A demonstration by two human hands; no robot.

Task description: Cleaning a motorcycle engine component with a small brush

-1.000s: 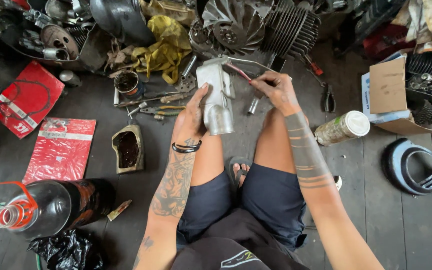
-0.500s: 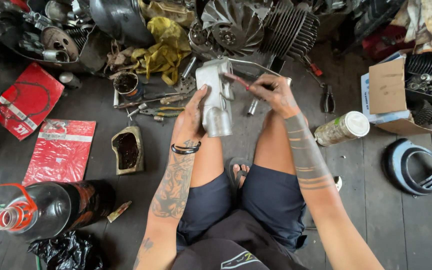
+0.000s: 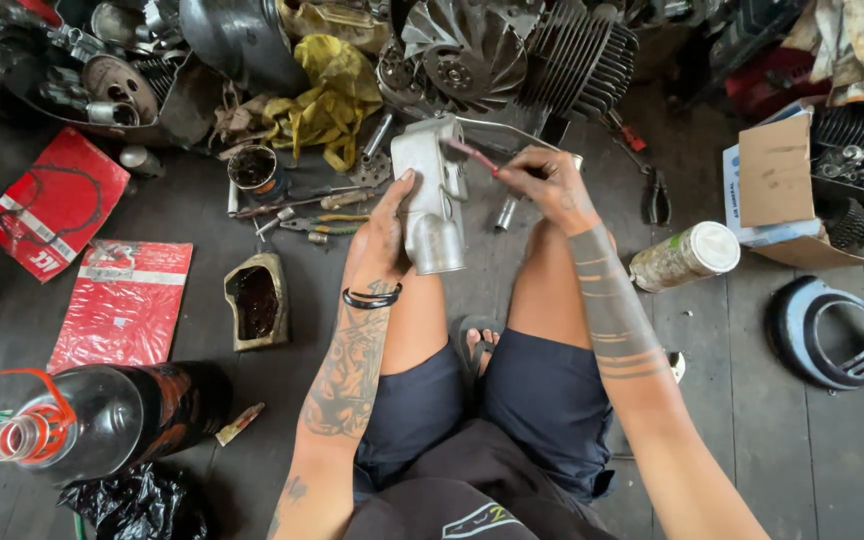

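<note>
Grey cast-metal engine part (image 3: pixel 430 195) up off the floor, held over the person's knees near the far middle of the wooden floor (image 3: pixel 802 450). Left hand (image 3: pixel 384 235) has its grip wrapped shut around the part's left side and back, thumb up along the edge, rounded open end pointing down toward the lap. Right hand (image 3: pixel 544 183) is pinched closed on a thin red-handled tool (image 3: pixel 472 153), the tip meeting the upper right face of the part. A black band sits on the left wrist.

Around them, plenty of clutter: just beyond the part, a finned engine cylinder (image 3: pixel 577 60) and a fan wheel (image 3: pixel 457 55) at the far edge, with a yellow rag (image 3: pixel 327 100) to their left. Loose hand tools (image 3: pixel 302 215) lie left of the left hand, beside a small dirty tin (image 3: pixel 254 170). A cut-open oily container (image 3: pixel 255 300) sits near the left forearm. Two red packets (image 3: pixel 122 305) lie toward the left edge, a dark bottle (image 3: pixel 102 420) at the near left. White-lidded cup (image 3: pixel 687 255) on its side right of the right forearm, cardboard box (image 3: pixel 777 175) beyond.
</note>
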